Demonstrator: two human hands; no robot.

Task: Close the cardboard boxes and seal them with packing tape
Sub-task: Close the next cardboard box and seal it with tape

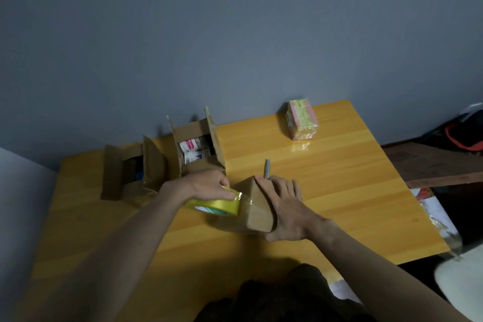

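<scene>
A small closed cardboard box (257, 208) sits tilted on the yellow wooden table (339, 191), with clear tape over its left face. My right hand (286, 206) grips the box from the right, fingers over its top edge. My left hand (209, 185) holds a yellow roll of packing tape (217, 205) against the box's left side. Behind them stand two open cardboard boxes: one (198, 151) with packets inside, its flaps up, and a darker one (130, 170) further left.
A grey marker pen (267, 168) lies just behind the held box. A pink and yellow wrapped packet (302, 119) stands at the table's far right. A wall runs along the table's back. A dark bench and clutter lie off the right edge.
</scene>
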